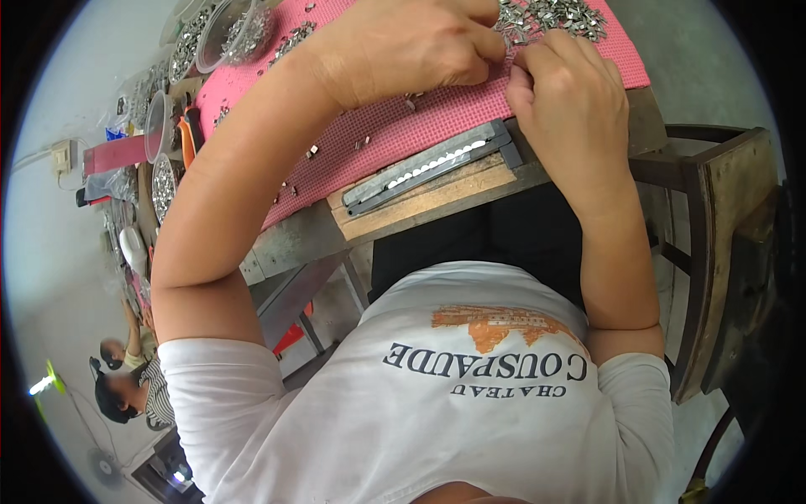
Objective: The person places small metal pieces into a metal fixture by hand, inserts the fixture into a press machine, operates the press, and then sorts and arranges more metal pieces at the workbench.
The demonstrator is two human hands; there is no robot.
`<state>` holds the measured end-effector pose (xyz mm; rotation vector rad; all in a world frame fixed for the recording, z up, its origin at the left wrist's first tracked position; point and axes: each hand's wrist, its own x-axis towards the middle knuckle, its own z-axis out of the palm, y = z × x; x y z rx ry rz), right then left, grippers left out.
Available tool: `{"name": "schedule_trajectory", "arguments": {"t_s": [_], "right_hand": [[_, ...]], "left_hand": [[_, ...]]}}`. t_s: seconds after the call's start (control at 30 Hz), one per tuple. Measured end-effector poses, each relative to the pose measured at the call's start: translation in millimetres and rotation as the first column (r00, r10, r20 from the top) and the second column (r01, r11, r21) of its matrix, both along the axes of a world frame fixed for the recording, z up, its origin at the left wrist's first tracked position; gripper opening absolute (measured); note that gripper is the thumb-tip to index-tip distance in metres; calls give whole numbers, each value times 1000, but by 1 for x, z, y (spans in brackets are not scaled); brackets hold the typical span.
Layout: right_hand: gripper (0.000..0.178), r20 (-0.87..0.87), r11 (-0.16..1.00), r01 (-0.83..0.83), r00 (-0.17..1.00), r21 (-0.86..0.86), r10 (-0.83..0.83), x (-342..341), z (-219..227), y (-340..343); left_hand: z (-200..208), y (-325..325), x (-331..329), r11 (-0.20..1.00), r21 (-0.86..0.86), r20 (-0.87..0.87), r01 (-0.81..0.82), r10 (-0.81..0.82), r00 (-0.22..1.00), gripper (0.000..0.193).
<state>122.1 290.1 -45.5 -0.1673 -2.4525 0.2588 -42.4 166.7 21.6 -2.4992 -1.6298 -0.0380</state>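
Observation:
My left hand (411, 52) reaches across the pink textured mat, its fingers curled in and their tips close to my right hand. Whatever lies in its grip is hidden. My right hand (575, 105) rests at the mat's right side with bent fingers, thumb drawn toward the index finger; a small thing there cannot be made out. Just beyond both hands spreads a pile of small silvery metal pieces (558, 18). Nearer to me, at the table's edge, lies a long dark metal holder (437, 165) with a row of white rounded pieces along it.
Loose metal bits (312, 152) are scattered over the pink mat (336, 176). Clear plastic tubs (220, 42) of metal parts stand at the left, near orange-handled pliers (186, 139). A wooden chair (701, 193) is at the right. Other people (126, 391) sit far left.

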Motion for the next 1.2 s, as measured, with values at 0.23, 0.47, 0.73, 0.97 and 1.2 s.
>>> {"name": "schedule_trajectory", "arguments": {"t_s": [0.23,0.47,0.73,0.97,1.2], "right_hand": [[8,47,991,-86,995,-101,91,4,2,10],[9,-3,986,-130,991,-101,130,4,-7,14],[6,-172,834,-395,919,-386,356,22,-10,3],[10,-210,690,-532,841,-491,499,28,-11,-18],[12,-203,672,-521,845,-526,496,27,-13,-19]], "left_hand": [[5,8,-4,958,164,-433,237,-146,889,8],[-9,-3,-11,987,85,-73,138,-131,989,10],[0,-50,22,951,1,-225,-310,303,926,19],[-19,-62,50,923,103,-7,-371,373,928,18],[-19,-73,55,787,-22,254,-616,600,759,9]]}}
